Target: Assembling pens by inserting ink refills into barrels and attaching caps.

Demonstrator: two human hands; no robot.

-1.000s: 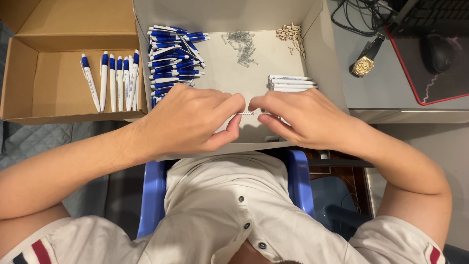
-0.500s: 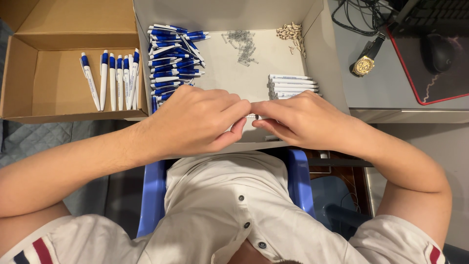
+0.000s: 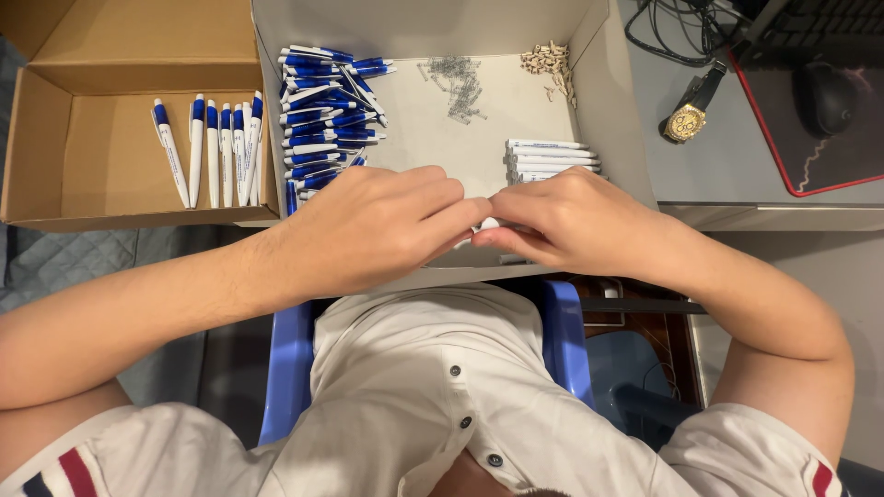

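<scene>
Pinching white pen part (image 3: 488,224) — left hand (image 3: 368,225), right hand (image 3: 575,221); fingers curled closed.

A gold wristwatch (image 3: 688,118) lies on the grey desk (image 3: 737,170) near its right part, beside a red-edged mouse pad (image 3: 833,138) carrying a black mouse (image 3: 824,97). Black cables (image 3: 672,32) tangle toward the desk's far edge.

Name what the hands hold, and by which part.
Both hands pinch a small white pen part between their fingertips; it is mostly hidden, so the exact part cannot be told.
</scene>
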